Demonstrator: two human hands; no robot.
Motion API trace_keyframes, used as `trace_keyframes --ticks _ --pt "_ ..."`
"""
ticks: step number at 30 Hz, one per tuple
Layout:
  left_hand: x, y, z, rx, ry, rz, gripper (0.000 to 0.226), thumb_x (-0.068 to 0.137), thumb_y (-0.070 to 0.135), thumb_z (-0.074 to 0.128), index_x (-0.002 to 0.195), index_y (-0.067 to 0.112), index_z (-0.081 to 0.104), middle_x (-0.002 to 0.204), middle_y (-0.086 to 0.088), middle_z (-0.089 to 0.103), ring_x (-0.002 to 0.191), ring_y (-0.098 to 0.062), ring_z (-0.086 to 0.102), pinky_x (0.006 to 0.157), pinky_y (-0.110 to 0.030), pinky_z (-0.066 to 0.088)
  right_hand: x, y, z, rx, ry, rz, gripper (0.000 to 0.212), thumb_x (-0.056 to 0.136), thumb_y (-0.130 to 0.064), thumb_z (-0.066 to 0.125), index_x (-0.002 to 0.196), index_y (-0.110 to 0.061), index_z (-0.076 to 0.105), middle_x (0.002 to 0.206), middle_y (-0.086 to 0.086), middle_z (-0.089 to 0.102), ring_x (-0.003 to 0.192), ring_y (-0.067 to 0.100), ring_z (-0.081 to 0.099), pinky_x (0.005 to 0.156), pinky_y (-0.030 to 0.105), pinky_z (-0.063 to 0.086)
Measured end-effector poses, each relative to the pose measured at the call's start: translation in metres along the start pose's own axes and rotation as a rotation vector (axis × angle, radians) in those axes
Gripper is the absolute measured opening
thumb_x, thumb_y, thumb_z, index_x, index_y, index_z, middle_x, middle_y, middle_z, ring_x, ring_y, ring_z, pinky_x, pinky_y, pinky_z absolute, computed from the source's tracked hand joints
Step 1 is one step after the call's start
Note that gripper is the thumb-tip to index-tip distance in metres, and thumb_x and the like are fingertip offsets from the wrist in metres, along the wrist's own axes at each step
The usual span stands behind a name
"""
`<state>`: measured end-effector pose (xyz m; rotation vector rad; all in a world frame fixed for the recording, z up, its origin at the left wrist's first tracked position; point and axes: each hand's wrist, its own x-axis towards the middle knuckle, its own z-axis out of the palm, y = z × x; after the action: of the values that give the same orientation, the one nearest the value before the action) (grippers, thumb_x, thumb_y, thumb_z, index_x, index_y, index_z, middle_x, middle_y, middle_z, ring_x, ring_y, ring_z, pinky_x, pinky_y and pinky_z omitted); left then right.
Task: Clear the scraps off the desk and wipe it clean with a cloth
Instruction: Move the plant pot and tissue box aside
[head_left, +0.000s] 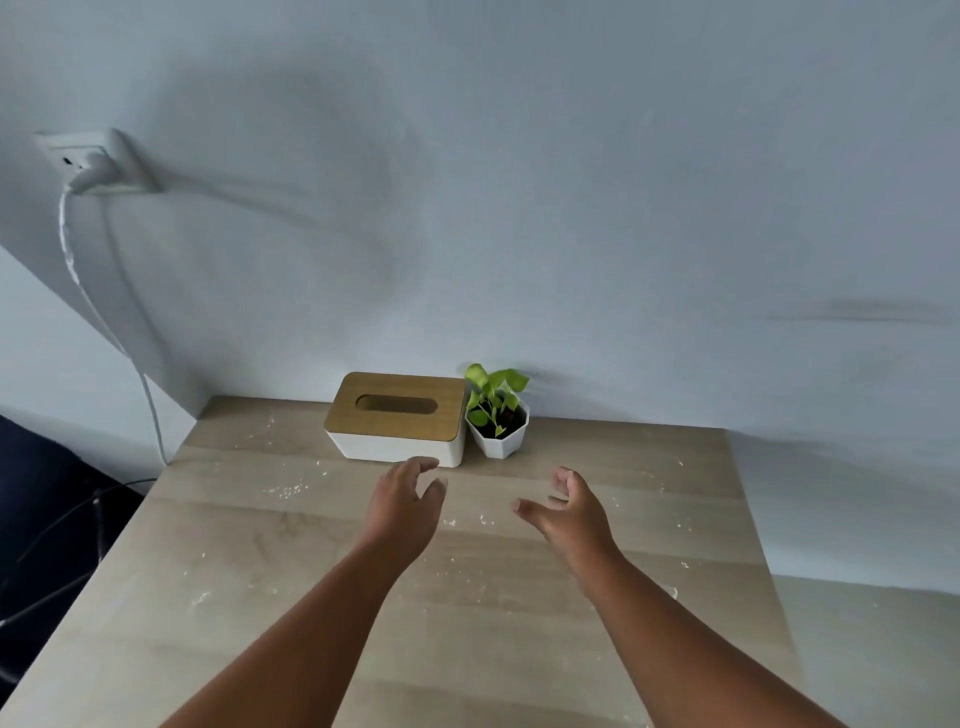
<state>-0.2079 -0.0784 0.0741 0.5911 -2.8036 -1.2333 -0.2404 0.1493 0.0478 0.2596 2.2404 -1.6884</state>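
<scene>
Still pre-clearing: left hand (408, 496) and right hand (569, 506) released, empty; scraps (285, 489) cover tabletop (519, 623). Next, move tissue box (397, 418) at 12 o'clock.

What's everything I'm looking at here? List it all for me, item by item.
Desk: one, light wood, fills the lower picture, set against the wall.
Scraps: many, white, strewn across the desk top.
Tissue box: one, white with wooden lid, back of desk by the wall.
Potted plant: one, green leaves in white pot, right beside the tissue box.
Wall socket: one, white, upper left on the wall, plug in it.
Cable: one, white, hangs from the plug down past the desk's left corner.
Left hand: empty, fingers relaxed, near the tissue box.
Right hand: empty, fingers relaxed, above the desk.
</scene>
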Motion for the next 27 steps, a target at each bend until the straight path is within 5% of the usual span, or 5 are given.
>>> trace_keyframes --ticks 8,16,22,27 --pt "0.084 0.001 -0.008 0.202 -0.080 0.203 0.039 0.097 0.030 0.063 0.135 0.024 0.061 0.145 0.004 0.056 0.135 -0.021 0.043 0.109 -0.035 0.038 0.048 -0.010 0.011 -0.059 0.019 -0.038 0.099 0.073 -0.037 0.093 0.153 -0.021 0.037 0.155 -0.003 0.044 0.132 0.011 0.050 0.108 0.038 0.048" --pt "0.145 -0.021 0.000 0.378 -0.129 0.402 0.054 0.098 0.036 0.061 0.148 0.019 0.052 0.159 -0.001 0.041 0.152 -0.023 0.023 0.127 -0.048 0.021 0.091 0.003 0.024 -0.068 0.059 -0.017 0.109 0.065 -0.035 0.097 0.154 -0.021 0.035 0.157 -0.002 0.042 0.136 0.012 0.047 0.111 0.037 0.043" --pt "0.150 -0.042 0.013 0.502 0.030 0.578 0.054 0.101 0.045 0.048 0.145 0.014 0.057 0.158 -0.009 0.046 0.152 -0.028 0.033 0.125 -0.052 0.024 0.111 0.012 0.051 -0.041 0.078 -0.018 0.122 0.055 -0.042 0.100 0.156 -0.028 0.032 0.157 -0.005 0.041 0.139 0.009 0.042 0.110 0.029 0.039" --pt "0.150 -0.046 0.025 0.548 0.128 0.602 0.056 0.097 0.046 0.048 0.142 0.014 0.059 0.155 -0.010 0.050 0.149 -0.031 0.039 0.123 -0.054 0.026 0.123 0.012 0.073 0.045 0.155 -0.050 0.112 0.047 -0.043 0.099 0.144 -0.034 0.043 0.142 -0.014 0.055 0.133 0.006 0.052 0.113 0.039 0.046"
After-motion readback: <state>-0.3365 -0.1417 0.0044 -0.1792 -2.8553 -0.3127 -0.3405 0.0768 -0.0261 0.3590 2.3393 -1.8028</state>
